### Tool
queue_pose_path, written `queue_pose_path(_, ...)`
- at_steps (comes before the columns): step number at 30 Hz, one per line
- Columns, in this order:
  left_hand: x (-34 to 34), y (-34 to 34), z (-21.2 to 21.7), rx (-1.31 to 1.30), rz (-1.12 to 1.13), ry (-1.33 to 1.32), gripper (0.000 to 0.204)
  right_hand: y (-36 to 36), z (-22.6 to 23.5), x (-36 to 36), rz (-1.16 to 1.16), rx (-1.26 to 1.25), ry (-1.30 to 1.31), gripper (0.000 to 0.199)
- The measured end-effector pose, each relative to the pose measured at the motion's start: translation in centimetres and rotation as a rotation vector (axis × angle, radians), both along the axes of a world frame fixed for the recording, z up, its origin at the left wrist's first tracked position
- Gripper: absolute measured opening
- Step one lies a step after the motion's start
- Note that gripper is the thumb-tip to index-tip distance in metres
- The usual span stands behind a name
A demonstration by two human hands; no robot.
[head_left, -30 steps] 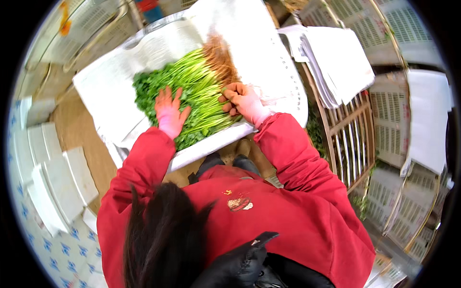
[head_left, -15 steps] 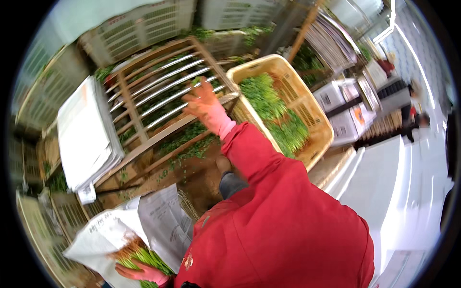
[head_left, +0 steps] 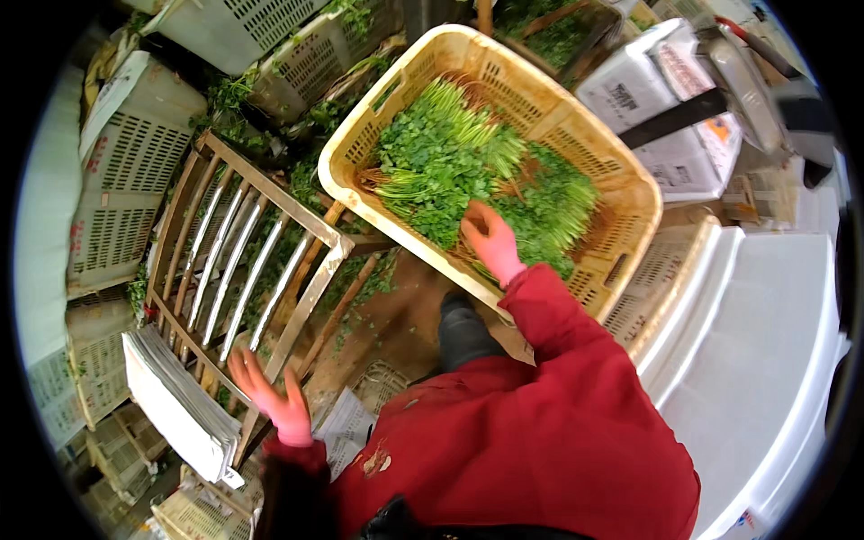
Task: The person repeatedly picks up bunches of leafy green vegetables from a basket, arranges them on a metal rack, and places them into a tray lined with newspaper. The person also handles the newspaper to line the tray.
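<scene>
Leafy greens [head_left: 441, 135] with thin pale stems and brown roots, much like coriander, lie in layers in a yellow plastic crate [head_left: 621, 171]. My right hand [head_left: 490, 238], in an orange-pink glove, reaches over the crate's near side. Its fingers are curled together against the leaves; the fingertips are hidden, so I cannot make out what they hold. My left hand [head_left: 274, 396], gloved alike, is raised with fingers spread and nothing in them. It hovers beside a slatted wooden rack [head_left: 310, 292] with shiny metal bars. Near it, a printed paper sheet [head_left: 346, 427] shows partly behind my sleeve.
A stack of white paper [head_left: 175, 405] rests on the rack's near end. Pale slotted crates [head_left: 135, 171] stand along the left and back. White boxes [head_left: 661, 108] are beyond the yellow crate, and large white foam boxes [head_left: 747, 342] fill the right. Loose leaves lie under the rack.
My view has swung toward the yellow crate. My right hand has gone from the rack to the greens in the crate. My left hand has left the paper-wrapped bunch and opened.
</scene>
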State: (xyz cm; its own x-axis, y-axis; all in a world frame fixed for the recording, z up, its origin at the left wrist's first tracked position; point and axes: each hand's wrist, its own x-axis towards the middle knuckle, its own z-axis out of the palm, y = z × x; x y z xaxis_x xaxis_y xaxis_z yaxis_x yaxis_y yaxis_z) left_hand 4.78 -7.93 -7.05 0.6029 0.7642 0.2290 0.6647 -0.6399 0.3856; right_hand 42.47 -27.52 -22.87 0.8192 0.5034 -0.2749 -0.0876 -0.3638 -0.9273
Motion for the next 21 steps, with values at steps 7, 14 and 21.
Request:
queue_pose_path(7, 17.0, 12.8, -7.7, 0.147, -0.413, 0.197, 0.078, 16.3, -10.0, 5.3, 0.642, -0.456, -0.656, 0.094)
queue_pose_path(14, 17.3, 13.1, -9.6, 0.154, -0.400, 0.257, 0.083, 24.9, -14.3, 10.2, 0.916, -0.724, -0.295, 0.076)
queue_pose_path(21, 14.5, 13.8, -11.8, 0.148, -0.393, 0.282, 0.082, 28.1, -16.6, 8.9, 0.916, -0.715, -0.159, 0.039)
